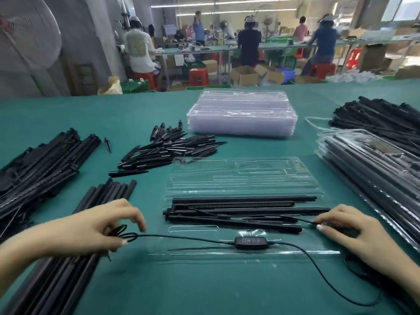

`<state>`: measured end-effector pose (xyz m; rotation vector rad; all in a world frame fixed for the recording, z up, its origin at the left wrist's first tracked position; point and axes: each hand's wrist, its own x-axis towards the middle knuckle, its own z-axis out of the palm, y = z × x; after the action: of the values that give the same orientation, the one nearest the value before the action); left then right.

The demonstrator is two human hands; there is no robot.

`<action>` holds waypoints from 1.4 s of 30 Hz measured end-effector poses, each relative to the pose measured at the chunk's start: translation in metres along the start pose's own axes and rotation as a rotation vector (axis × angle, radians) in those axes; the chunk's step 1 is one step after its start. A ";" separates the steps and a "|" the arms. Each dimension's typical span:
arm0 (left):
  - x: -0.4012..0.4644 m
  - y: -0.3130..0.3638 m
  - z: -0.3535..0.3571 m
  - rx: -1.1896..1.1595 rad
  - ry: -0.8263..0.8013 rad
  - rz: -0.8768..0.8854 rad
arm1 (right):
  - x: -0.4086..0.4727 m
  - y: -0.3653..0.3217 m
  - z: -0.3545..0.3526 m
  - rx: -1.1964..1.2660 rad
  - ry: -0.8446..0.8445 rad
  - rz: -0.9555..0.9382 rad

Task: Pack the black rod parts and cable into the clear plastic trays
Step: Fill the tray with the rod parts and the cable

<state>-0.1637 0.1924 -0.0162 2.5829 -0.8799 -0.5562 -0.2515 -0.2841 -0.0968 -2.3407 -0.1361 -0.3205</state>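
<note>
On the green tabletop (141,287) an open clear tray (245,178) lies in the middle, with black rods (243,198) in its near half. The left hand (91,228) pinches a looped end of the thin black cable (186,238). The right hand (354,233) pinches the cable near the rods' right end. The cable's button box (251,242) rests on the tray's near edge.

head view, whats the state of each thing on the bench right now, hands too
open tray: flat on table, rods in near half
rods in tray: lying lengthwise, loosely laid
cable: partly loose, trailing across the tray's near edge
inline controller: lying on tray's near edge
left hand: pinches coiled cable end
right hand: pinches cable by rod ends
empty tray stack: stacked, untouched
packed trays: filled, stacked right
</note>
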 end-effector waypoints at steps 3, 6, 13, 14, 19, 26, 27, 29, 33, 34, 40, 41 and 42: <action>0.013 0.001 0.016 0.149 0.062 -0.007 | -0.001 -0.001 0.001 0.003 -0.003 -0.005; 0.019 -0.004 0.033 0.206 0.240 -0.043 | -0.001 -0.001 0.000 0.005 0.013 -0.001; 0.028 0.000 0.024 0.398 0.244 0.151 | -0.001 -0.003 0.002 0.019 0.019 -0.001; 0.030 0.001 0.026 0.419 0.235 0.130 | -0.001 -0.002 0.002 0.018 0.019 0.001; 0.026 -0.013 0.046 0.191 0.282 0.138 | -0.001 -0.001 0.002 0.021 0.023 -0.007; -0.014 -0.020 0.056 0.202 0.408 -0.085 | -0.001 0.000 0.002 -0.012 0.029 -0.018; -0.022 -0.020 0.061 0.270 0.458 -0.114 | -0.002 0.000 0.001 -0.007 0.029 -0.022; -0.043 -0.023 0.069 0.370 0.506 -0.150 | 0.000 0.001 0.001 -0.004 0.024 -0.020; -0.069 -0.023 0.080 0.419 0.499 -0.126 | 0.001 0.003 0.002 -0.045 0.012 -0.029; -0.072 -0.020 0.079 0.432 0.512 -0.117 | 0.001 0.004 0.002 -0.047 0.010 -0.027; -0.056 0.018 0.062 -0.396 0.326 -0.301 | 0.000 0.004 0.003 -0.076 0.023 -0.018; -0.048 0.025 0.052 -0.592 0.312 -0.325 | 0.000 0.003 0.003 -0.066 0.021 -0.014; -0.038 0.031 0.043 -0.747 0.362 -0.312 | -0.001 0.002 0.003 -0.054 0.020 -0.008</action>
<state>-0.2269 0.1849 -0.0297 2.0227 -0.0980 -0.3765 -0.2514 -0.2836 -0.1000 -2.3906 -0.1286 -0.3550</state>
